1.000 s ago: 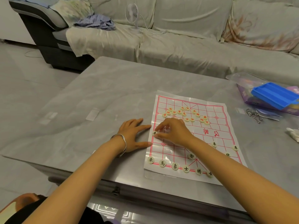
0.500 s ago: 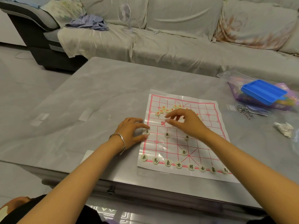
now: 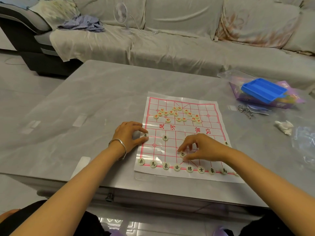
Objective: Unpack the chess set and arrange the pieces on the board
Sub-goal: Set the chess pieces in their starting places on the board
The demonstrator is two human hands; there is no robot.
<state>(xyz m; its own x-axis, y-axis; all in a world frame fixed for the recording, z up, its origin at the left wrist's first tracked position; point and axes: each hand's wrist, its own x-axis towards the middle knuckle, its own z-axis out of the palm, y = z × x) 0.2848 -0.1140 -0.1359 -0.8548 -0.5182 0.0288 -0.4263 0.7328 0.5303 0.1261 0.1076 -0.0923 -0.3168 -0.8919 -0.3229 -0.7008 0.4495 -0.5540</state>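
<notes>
Paper xiangqi board (image 3: 158, 155) near edge of bench (image 3: 102, 99), red print 楚河 / 汉界. Cream discs: black-lettered row (image 3: 177, 167) 車馬象士將士象馬 along near line, red-lettered heap (image 3: 177, 114) on far half. Left hand (image 3: 129, 137) fingers pinch 卒 disc (image 3: 145, 135) at left edge; right hand (image 3: 204, 149) fingers pinch a black-lettered disc (image 3: 182, 154).

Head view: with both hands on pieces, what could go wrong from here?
1. The right hand pinches a black-lettered piece just above the back row; its forearm lies over that row's right end and may knock pieces askew.
2. The left hand pinches an edge piece at the border of the board sheet; the thin, creased sheet could slide and shift everything.
3. The red-lettered pieces lie in a loose cluster, easy to scatter when reached for.
</notes>
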